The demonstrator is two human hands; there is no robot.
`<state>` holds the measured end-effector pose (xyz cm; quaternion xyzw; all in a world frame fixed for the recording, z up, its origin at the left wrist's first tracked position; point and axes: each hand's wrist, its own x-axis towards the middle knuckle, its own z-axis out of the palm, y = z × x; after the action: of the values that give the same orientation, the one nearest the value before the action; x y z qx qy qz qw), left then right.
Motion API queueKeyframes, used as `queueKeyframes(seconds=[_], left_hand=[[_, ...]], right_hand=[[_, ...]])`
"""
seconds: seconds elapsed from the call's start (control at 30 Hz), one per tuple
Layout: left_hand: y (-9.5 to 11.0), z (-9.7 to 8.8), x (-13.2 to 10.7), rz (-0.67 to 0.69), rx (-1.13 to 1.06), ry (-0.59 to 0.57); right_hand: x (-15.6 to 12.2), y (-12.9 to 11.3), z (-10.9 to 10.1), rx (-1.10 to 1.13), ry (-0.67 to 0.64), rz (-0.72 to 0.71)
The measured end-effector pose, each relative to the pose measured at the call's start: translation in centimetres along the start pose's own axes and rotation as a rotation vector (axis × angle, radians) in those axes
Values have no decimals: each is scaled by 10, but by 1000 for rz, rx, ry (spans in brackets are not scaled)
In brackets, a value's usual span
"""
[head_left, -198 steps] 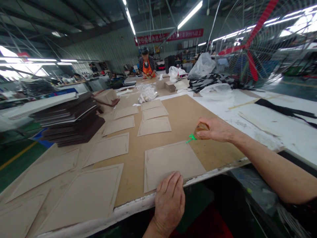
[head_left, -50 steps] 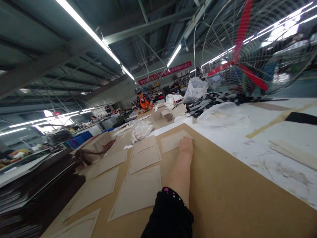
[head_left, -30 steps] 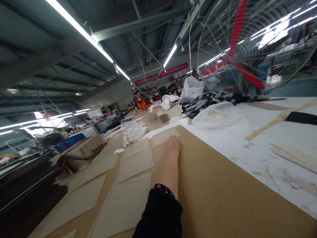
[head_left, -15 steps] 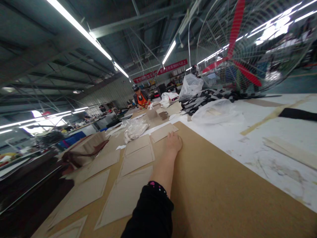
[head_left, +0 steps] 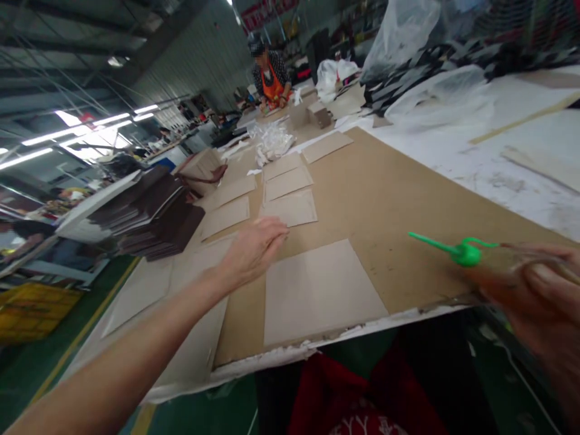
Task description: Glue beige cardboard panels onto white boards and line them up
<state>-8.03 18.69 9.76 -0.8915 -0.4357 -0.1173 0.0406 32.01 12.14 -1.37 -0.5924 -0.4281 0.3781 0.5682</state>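
My left hand [head_left: 258, 248] reaches over the table with fingers stretched out and close together, nothing visible in them. It is just above or touching the near edge of a beige rectangular panel [head_left: 292, 208]; contact is unclear. Another larger beige panel [head_left: 321, 296] lies flat at the table's front edge, right of that hand. At the right edge, blurred by motion, my right hand [head_left: 544, 290] is wrapped round a squeeze bottle with a green nozzle [head_left: 466, 254], whose tip points left. The bottle's body is smeared and partly hidden by the fingers.
More panels [head_left: 226, 217] lie in rows on the brown board [head_left: 389, 199]. Left stands a stack of dark brown pieces [head_left: 154, 211]; a yellow crate [head_left: 36, 311] is on the floor. Clear plastic bags [head_left: 439, 99] and dark strips sit at the back right. A person in an orange apron [head_left: 274, 87] works beyond.
The view has tilted down toward the table's near edge. Earlier one hand stretched to the far panel; now both hands are nearer, and the green-nozzled bottle has come into view.
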Motion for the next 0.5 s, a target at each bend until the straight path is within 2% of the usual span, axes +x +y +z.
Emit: queueKeyframes(seconds=[0.1,0.13,0.2,0.27,0.33,0.43,0.5], left_hand=[[45,5,-88,-150,-39,144],[65,12,-110,-211,-69,185],[106,33,-139,-241,-163,231],[141,55,-150,-151,-160,251],[164,74,-147,-136,-104,260],[176,94,-136,-226,-19,276],[177,102,-133,-260,17,285]], right_hand=[[-15,-26,13,171,-47,139],[-19,-32,19,129,-105,122],[-24,-40,37,-2,-252,-11],[-27,-48,60,-149,-401,-225],[-30,-57,86,-268,-541,-453],[-34,-71,121,-354,-770,-694],[-37,-80,136,-387,-898,-782]])
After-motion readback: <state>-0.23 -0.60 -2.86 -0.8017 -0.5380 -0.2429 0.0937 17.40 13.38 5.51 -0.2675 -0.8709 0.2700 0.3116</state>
